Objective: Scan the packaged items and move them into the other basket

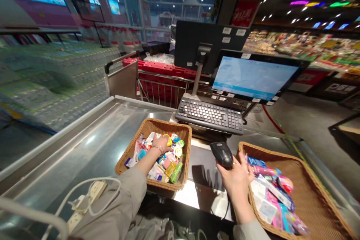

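My left hand (159, 144) reaches down into the left wicker basket (154, 123), palm down among small packaged goods. Its thumb and fingers are spread beside a round yellow item (168, 140); no firm hold on it shows, and some fingertips are hidden. Around it lie a green-capped bottle (176, 172) and several colourful packets. A black handheld barcode scanner (222, 153) is in my right hand (236, 176), fingers closed around its handle, above the metal counter beside the right wicker basket (315, 191). In that basket are a pink tube-shaped pack (264, 170) and clear boxed goods (263, 208).
Behind the baskets stand a keyboard (210, 114) and a lit monitor (254, 77). A white power strip (87, 202) with looped cables lies near my left arm. A metal cart (160, 86) with red crates is beyond the steel counter (92, 138).
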